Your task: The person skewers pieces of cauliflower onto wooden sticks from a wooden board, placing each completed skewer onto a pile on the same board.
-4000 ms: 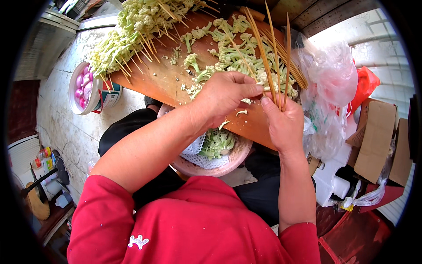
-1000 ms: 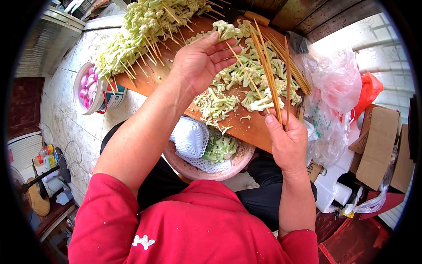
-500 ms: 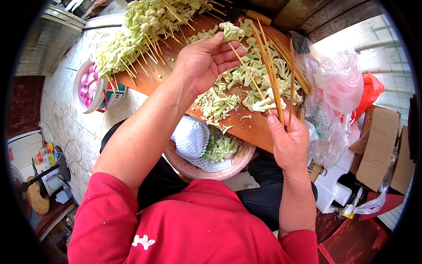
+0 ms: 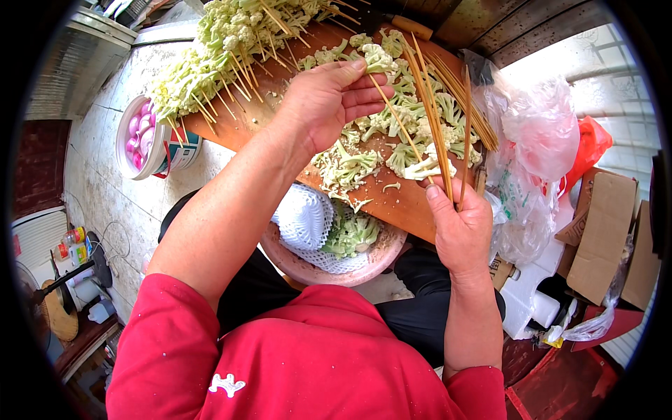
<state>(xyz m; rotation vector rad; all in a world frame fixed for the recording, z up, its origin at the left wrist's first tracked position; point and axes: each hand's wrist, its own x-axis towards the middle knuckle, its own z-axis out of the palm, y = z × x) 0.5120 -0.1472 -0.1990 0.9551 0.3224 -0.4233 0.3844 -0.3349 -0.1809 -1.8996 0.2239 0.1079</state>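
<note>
My left hand (image 4: 343,87) pinches a pale cauliflower floret (image 4: 379,59) between thumb and finger, its other fingers loosely curled. One thin bamboo skewer (image 4: 399,115) runs from that floret down to my right hand (image 4: 463,220). In my right fist is a spread bunch of bamboo skewers (image 4: 432,105), pointing away from me. A white floret (image 4: 428,168) shows right by its fingertips; whether it is held there or lies behind, I cannot tell. Beneath both hands, cut cauliflower pieces (image 4: 348,166) cover much of an orange-brown board (image 4: 406,205).
Skewered cauliflower (image 4: 241,42) is piled at the board's far left, sticks jutting out. More skewers (image 4: 483,129) lie at its right. A bucket (image 4: 178,157) with pink-purple contents stands left. Below is a pink basin (image 4: 280,252) with netted cauliflower. Plastic bags (image 4: 535,133) and cardboard (image 4: 602,238) crowd the right.
My left hand has shifted slightly right and toward me with the floret, along the skewer. My right hand has stayed nearly still around its skewers.
</note>
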